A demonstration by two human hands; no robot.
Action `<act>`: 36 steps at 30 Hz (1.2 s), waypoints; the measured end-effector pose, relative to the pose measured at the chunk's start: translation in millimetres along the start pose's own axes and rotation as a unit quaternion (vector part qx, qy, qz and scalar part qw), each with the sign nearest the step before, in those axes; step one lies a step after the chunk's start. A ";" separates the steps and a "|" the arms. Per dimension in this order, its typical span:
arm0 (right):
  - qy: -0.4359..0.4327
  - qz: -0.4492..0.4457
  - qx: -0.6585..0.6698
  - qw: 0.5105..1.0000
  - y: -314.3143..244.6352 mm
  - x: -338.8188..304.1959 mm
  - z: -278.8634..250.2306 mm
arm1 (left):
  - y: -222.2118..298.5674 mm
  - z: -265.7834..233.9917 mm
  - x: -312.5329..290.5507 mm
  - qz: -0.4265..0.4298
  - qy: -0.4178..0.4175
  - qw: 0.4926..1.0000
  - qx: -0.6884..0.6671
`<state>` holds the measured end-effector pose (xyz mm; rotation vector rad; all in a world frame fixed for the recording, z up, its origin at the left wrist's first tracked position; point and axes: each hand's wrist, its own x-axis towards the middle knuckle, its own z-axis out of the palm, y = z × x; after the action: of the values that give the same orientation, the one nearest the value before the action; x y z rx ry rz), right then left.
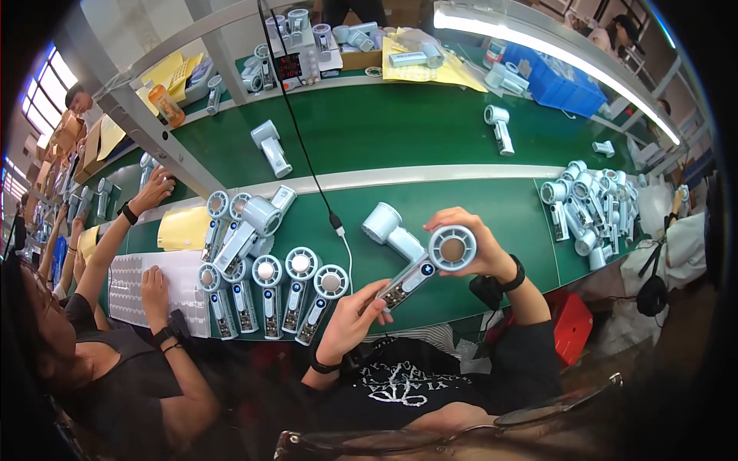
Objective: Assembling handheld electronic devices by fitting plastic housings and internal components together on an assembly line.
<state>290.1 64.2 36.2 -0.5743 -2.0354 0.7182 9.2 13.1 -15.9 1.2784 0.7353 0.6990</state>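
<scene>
Between my two hands is a light-blue handheld fan (411, 283), its handle opened to show the circuit board inside. My left hand (355, 319) pinches the handle's lower end, while my right hand (480, 250) wraps round the round head from behind and the right. Just beyond it, a second handheld fan (382, 223) lies on the green bench, its handle partly behind the held one. To my left, a row of open-handled fans (301, 265) lies side by side, with more fans (263, 217) piled across one another behind.
A white cable (350, 257) hangs beside my left hand. At the right lies a heap of fans (588, 200). Past the metal rail runs a green conveyor (369, 131) with scattered fans. A co-worker's hand (154, 292) rests on a white tray (127, 288) at the left.
</scene>
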 end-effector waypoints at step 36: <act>0.191 0.038 -0.074 0.978 -47.5 -48.1 29.2 | 23.7 29.4 11.7 0.421 0.076 0.780 0.457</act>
<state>283.8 -8.6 27.1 -0.8141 -1.7220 0.4592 38.6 9.2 10.2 2.5539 0.6161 1.2440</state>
